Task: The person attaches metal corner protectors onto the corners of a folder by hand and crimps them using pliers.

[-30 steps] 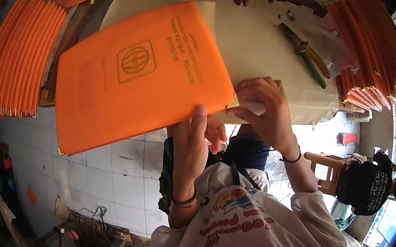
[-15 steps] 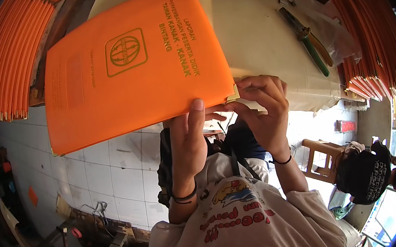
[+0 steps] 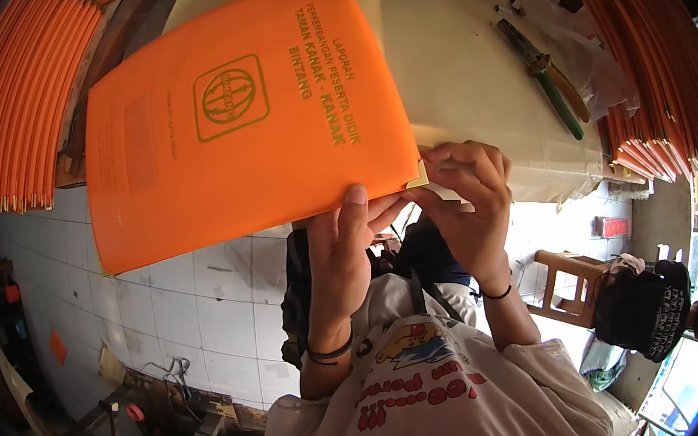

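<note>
An orange report folder [image 3: 165,187] with gold print and an emblem is held up, tilted, above the table edge. My left hand [image 3: 343,253] grips its near edge, thumb on top of the cover and fingers underneath. My right hand [image 3: 475,191] pinches around the folder's near right corner, where a gold metal corner protector [image 3: 418,177] sits. The fingertips touch the corner from the side and from below. Another gold corner shows small at the near left of the folder.
Stacks of orange folders stand at the left [image 3: 18,109] and right [image 3: 651,72]. Pliers [image 3: 544,79] with green and orange handles lie on the paper-covered table [image 3: 460,59], beside crumpled clear plastic. Another person [image 3: 647,304] is at the lower right, near a stool [image 3: 559,284].
The folder has shifted slightly right and toward me, together with both hands. My right fingers remain at the gold corner.
</note>
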A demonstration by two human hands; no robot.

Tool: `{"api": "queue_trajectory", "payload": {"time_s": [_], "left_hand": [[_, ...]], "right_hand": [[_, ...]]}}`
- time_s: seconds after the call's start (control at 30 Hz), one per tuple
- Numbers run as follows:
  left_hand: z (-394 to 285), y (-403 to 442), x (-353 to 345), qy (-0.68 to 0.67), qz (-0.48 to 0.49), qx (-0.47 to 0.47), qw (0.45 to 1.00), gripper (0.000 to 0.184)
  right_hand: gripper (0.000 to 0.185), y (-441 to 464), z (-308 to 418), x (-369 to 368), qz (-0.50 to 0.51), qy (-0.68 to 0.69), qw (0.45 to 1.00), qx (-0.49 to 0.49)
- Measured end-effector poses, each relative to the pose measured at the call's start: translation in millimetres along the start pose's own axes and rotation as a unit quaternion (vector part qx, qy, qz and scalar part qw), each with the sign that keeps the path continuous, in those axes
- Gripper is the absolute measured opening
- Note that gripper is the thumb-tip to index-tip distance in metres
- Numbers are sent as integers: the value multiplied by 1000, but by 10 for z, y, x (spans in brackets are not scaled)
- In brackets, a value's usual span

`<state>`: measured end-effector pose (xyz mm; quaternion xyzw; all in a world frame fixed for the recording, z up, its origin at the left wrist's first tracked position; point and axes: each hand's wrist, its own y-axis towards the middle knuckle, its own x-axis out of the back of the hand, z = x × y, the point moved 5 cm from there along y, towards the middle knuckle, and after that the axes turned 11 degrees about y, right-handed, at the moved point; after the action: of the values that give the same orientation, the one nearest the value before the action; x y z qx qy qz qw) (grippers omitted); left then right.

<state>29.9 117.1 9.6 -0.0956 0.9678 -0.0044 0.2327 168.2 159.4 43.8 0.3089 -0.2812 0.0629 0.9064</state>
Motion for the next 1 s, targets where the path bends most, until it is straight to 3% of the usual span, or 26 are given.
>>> {"api": "queue_trajectory", "payload": {"time_s": [0.17, 0.47, 1.0], "left_hand": [[-6, 3, -11, -24, -10, 15, 1000, 49], [-28, -29, -1, -7, -24, 7, 1000, 50], [-83, -104, 61, 28, -5, 17, 999, 51]], "right_hand": [[27, 9, -11, 31, 21, 7, 1000, 7], [29, -38, 8, -2, -41, -14, 998, -35], [32, -86, -37, 56, -1, 32, 999, 14]]}}
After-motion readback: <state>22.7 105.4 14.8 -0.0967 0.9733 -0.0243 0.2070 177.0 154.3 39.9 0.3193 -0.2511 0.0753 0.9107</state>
